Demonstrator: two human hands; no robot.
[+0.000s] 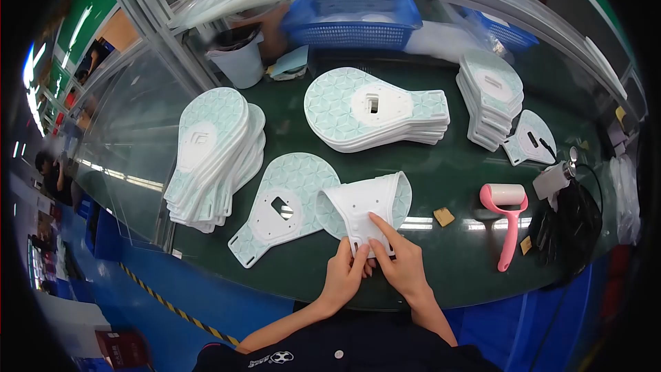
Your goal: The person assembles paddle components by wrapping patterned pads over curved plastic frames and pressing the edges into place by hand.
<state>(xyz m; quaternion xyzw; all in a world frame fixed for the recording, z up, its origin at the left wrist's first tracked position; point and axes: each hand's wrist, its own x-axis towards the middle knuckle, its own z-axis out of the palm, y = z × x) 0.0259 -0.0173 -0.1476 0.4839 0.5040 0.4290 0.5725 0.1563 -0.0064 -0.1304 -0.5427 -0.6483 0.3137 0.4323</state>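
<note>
A white curved part (365,200) with pale green patterned sides is held near the table's front edge. My left hand (344,279) grips its lower left edge, thumb on the white face. My right hand (401,265) is at the lower right edge, with a finger and the thumb resting on the white face. Left of it, a flat paddle-shaped panel (292,200) with a green pattern and a cut-out lies on the table. Behind them is a stack of similar panels (361,107).
More panel stacks stand at left (210,138) and back right (490,89). A single small panel (531,139), a pink roller (506,196), a yellowish block (443,217) and a black bag (578,224) lie right. Behind are a bin (237,62) and blue basket (351,31).
</note>
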